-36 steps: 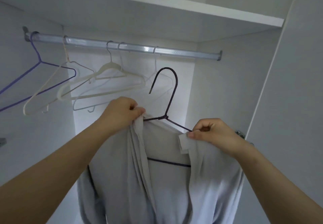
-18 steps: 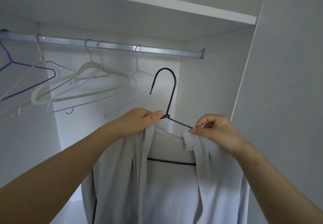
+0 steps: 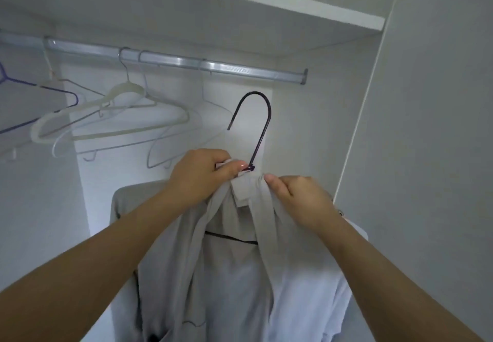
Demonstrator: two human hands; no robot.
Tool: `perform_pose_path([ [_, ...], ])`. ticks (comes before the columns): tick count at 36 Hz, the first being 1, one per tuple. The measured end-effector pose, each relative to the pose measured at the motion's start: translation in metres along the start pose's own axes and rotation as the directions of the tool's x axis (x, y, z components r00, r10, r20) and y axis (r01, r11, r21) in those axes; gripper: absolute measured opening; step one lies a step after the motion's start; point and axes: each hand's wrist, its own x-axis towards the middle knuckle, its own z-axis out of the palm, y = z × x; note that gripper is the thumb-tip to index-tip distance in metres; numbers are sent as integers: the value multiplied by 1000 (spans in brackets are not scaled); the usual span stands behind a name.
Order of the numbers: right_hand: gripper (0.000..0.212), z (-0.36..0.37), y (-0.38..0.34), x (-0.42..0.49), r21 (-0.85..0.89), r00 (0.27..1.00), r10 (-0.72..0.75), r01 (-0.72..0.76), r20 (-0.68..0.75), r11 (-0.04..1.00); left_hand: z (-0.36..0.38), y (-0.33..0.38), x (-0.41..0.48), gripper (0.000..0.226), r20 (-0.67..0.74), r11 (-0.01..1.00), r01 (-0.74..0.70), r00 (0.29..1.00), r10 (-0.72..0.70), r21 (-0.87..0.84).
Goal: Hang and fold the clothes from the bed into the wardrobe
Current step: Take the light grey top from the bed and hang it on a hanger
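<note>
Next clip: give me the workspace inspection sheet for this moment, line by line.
Surface: nothing seen.
Job's things: grey shirt draped on dark wire hanger, hook below the rail, not on it.
Clutter: empty hangers on rail.
Grippers: left hand grips the collar by the hanger neck; right hand pinches the collar.
Cables: nothing seen.
Surroundings: white wardrobe walls, shelf overhead.
</note>
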Motion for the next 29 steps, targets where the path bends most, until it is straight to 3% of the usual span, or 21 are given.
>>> perform_pose_path([
  [6,52,-1,-8,8,188,996,-80,87,-45,978,-8,6,-10,61,-14,1000,-22,1000,22,1],
  [9,54,-7,5,7,284,995,6,24,-103,959,-23,3,-12,50,38,992,59,997,-64,112],
  [12,54,-10,19,4,415,984,137,-77,-118,906,-31,0,-10,41,-46,949,224,975,-219,221],
  [15,54,-9,20,0,441,983,159,-105,-87,891,-19,12,-5,36,-87,938,243,970,-228,249],
  [18,55,-8,15,-5,430,988,142,-106,-54,897,-3,32,1,28,-188,976,155,974,-125,152],
  [21,56,-8,17,-12,458,987,155,-122,-34,880,5,47,6,11,-323,996,75,942,-89,-56],
  [23,57,-8,21,-16,487,984,176,-142,-25,862,7,54,7,6,-192,983,89,974,-120,-161],
  [24,57,-8,23,-18,495,982,190,-155,-21,855,8,54,7,5,-79,986,108,990,-118,-129],
  [27,57,-9,32,-22,520,966,258,-209,-21,828,8,51,9,39,310,945,20,942,-127,326],
  [29,56,-10,38,-22,538,952,304,-247,-18,806,8,47,13,53,436,863,-3,864,-252,505],
])
